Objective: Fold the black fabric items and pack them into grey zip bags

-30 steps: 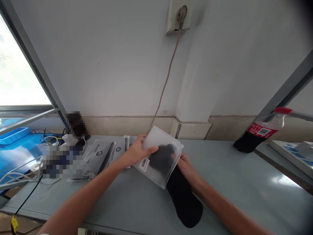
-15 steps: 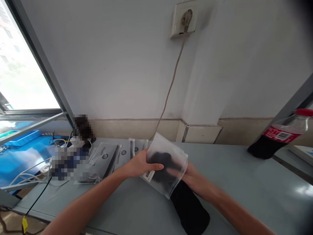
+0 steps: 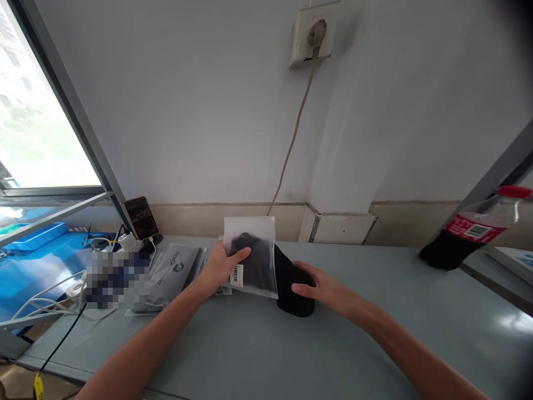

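My left hand [image 3: 225,262] is closed on the left side of a frosted plastic bag [image 3: 250,223], its thumb across the front. The bag has a white barcode label [image 3: 237,275] near its lower left. A soft black fabric piece with a rounded end [image 3: 291,303] lies partly inside, showing dark through the plastic, and sticks out to the right. My right hand [image 3: 314,282] grips that outer part, with the thumb on top and fingers along the far edge. The exact kind of fabric piece cannot be made out.
Several packed grey bags [image 3: 172,272] lie on the grey table [image 3: 258,344] at left, by a phone [image 3: 141,216] on a stand and white cables [image 3: 45,300]. A cola bottle [image 3: 474,230] leans at right. A cord [image 3: 297,122] hangs from the wall socket [image 3: 315,33].
The bag has turned more upright and moved left. My right hand has shifted from beside the bag's mouth onto the protruding black piece, which now sticks out rightward, less of it showing.
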### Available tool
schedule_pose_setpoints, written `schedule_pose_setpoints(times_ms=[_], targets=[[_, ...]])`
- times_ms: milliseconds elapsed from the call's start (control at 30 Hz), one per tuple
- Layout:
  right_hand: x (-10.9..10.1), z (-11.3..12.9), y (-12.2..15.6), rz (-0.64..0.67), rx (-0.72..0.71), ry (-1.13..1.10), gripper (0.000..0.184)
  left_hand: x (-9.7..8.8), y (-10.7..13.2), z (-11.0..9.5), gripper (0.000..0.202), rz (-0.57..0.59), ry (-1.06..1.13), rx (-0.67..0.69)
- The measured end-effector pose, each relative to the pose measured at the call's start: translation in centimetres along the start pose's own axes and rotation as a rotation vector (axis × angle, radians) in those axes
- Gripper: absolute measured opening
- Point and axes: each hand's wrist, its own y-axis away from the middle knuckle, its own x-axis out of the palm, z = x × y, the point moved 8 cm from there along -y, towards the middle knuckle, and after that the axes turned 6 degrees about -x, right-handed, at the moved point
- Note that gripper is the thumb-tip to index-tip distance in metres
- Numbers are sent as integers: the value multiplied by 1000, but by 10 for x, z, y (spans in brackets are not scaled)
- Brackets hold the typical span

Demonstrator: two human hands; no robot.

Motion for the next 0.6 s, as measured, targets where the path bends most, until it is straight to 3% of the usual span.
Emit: schedule_pose_setpoints(times_ms=[100,233,300,467,600], targets=[[-3,-12,-2,-35,94,-258,42,2,1,2,45,-15,41,7],[-23,-20,-9,-348,-17,-662,26,13,3,7,48,7,27,8],[-21,-26,-11,-364,-15,-777,27,11,4,8,48,-66,50,40],[16,-26,-6,16,141,-706,44,-1,9,8,43,-302,136,131],[33,-16,4,293,138,-445,75,-7,13,6,40,-399,188,166]])
